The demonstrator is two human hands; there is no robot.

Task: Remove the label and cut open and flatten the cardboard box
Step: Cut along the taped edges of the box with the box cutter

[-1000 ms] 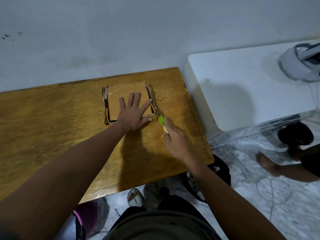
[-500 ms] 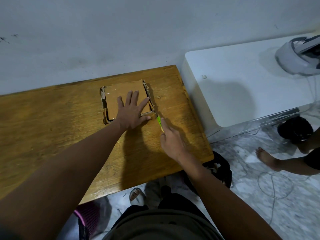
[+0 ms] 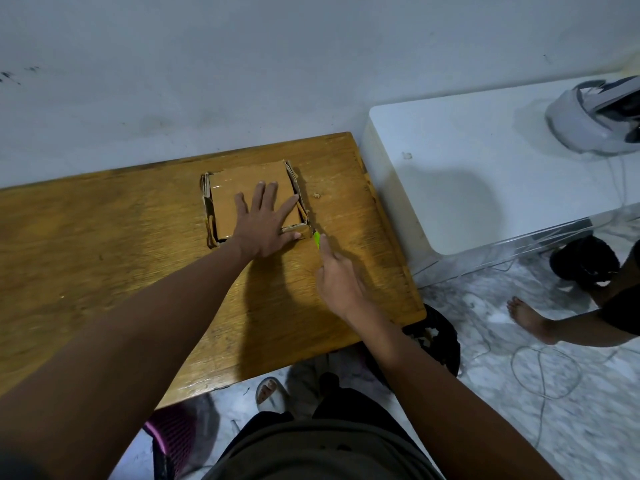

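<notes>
Worktop [image 3: 104, 258]: wooden, running from the left edge to the centre of the frame, carrying the task's thing.

Cardboard box [image 3: 239, 188]: lying squashed low, just above frame centre, toward the worktop's far right end. Near-square in outline, so no clear long axis; side walls are standing up as thin folded edges along its left and right. No label is showing on the visible face. Nothing is seen inside it.

Left hand [image 3: 266, 223]: lying open, fingers spread wide, palm pressing flat on the box's near right part, pinning it down.

Cutter [image 3: 316, 239]: green-handled, pointing up the frame, its tip sitting at the box's lower right corner, along the right wall.

Right hand [image 3: 341, 284]: closed around the cutter, lying just below and right of the box, touching it only through the tool. This is the hand nearer the right wall; the cut line is likely running away from the person, up that edge.

Black bin [image 3: 440, 344]: on the floor below the worktop's right corner; pale scraps inside, kind unclear.

White table [image 3: 485, 168]: at right, bearing a white headset [image 3: 595, 123].
</notes>
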